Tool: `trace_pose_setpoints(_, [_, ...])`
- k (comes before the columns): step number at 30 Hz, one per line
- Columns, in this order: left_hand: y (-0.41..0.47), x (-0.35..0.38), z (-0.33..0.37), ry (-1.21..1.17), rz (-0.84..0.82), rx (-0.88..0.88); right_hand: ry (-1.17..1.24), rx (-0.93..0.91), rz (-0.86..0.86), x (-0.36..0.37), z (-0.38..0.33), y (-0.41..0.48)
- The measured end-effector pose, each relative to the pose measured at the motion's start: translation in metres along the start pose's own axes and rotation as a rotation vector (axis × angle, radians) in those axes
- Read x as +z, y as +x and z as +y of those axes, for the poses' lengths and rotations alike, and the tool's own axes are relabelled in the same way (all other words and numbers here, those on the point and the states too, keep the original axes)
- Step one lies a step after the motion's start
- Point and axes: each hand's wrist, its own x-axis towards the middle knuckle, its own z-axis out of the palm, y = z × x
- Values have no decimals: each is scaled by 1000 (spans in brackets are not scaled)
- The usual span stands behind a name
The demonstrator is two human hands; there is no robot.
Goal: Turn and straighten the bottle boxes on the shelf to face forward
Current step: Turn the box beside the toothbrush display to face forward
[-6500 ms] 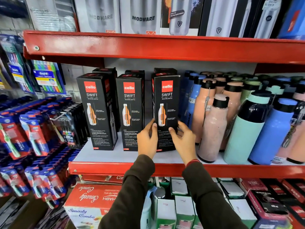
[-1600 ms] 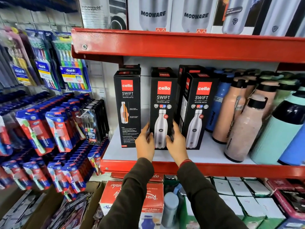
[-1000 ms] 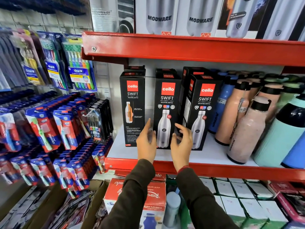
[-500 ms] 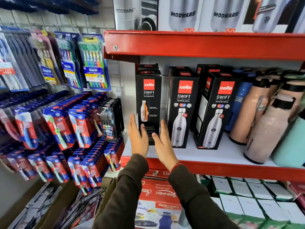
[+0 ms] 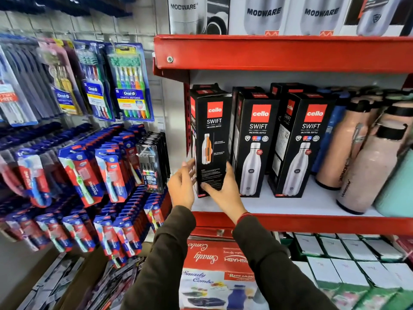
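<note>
On the white shelf [image 5: 312, 204] behind a red lip, a person's left hand [image 5: 181, 189] and right hand [image 5: 223, 191] clasp the lower part of the leftmost black bottle box [image 5: 211, 130], fingers spread along its sides. It stands upright at the shelf's left end, just beside two matching boxes [image 5: 277, 144]; toothbrush packs [image 5: 125, 86] hang left.

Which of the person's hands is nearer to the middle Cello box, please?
Right. The right hand holds the right side of the leftmost box, just beside the middle box. The left hand is on the leftmost box's far side.
</note>
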Motion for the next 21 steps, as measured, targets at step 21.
trace_pose_setpoints(21, [30,-17,-9,126,-148,-48,-13,-57,-34,-4,-10,12])
